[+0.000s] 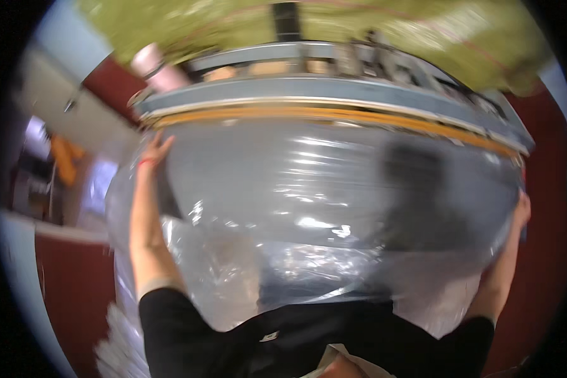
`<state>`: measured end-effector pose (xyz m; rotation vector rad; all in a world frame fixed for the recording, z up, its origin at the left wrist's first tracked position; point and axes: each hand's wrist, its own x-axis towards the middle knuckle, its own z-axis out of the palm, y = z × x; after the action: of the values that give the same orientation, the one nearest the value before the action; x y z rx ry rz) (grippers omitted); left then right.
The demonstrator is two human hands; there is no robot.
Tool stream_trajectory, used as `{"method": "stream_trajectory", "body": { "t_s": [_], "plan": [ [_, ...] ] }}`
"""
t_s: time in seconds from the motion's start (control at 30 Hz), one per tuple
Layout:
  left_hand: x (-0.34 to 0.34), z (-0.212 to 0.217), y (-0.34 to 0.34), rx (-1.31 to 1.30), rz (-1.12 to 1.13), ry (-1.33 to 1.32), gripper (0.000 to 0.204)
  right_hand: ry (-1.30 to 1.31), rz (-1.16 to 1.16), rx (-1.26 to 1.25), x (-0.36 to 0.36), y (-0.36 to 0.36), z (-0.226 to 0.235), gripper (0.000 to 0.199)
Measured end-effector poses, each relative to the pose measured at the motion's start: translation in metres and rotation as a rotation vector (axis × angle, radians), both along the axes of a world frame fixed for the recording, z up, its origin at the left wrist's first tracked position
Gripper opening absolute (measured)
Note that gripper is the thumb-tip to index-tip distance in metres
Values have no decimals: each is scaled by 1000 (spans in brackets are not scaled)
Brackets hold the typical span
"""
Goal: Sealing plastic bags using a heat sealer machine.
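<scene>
A wide sheet of clear, shiny plastic film (233, 252) spreads over a grey flat surface (233, 164) and hangs down in front of my body. My left hand (156, 151), with a red band at the wrist, is at the far left edge of the film, its fingers stretched out and apart. At the right edge my right hand (523, 209) is closed on the film's side, its fingers partly hidden and blurred. Both arms reach forward, spread wide. Just beyond the sheet runs an orange strip (283, 113) along a blue-grey machine beam (309, 88).
Behind the beam lie machine parts (365, 60) and a pink roll (156, 66). Yellowish-green plastic sheeting (220, 25) covers the far background. A door (75, 94) and a doorway with orange items (64, 157) are at left. Dark red wall panels (75, 296) flank both sides.
</scene>
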<state>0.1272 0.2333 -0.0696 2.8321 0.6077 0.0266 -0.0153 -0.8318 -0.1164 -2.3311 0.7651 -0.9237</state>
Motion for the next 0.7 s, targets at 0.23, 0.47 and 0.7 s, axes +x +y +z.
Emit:
{"method": "stream_trajectory", "body": {
  "t_s": [0.23, 0.47, 0.7],
  "plan": [
    [13, 47, -102, -392, -369, -282, 29, -144, -53, 131, 27, 90, 43, 37],
    [-130, 95, -507, -1100, -1204, 446, 28, -247, 247, 467, -10, 27, 18, 27],
    [-233, -3, -687, -1057, -1546, 461, 52, -337, 279, 521, -2, 51, 29, 23]
  ]
}}
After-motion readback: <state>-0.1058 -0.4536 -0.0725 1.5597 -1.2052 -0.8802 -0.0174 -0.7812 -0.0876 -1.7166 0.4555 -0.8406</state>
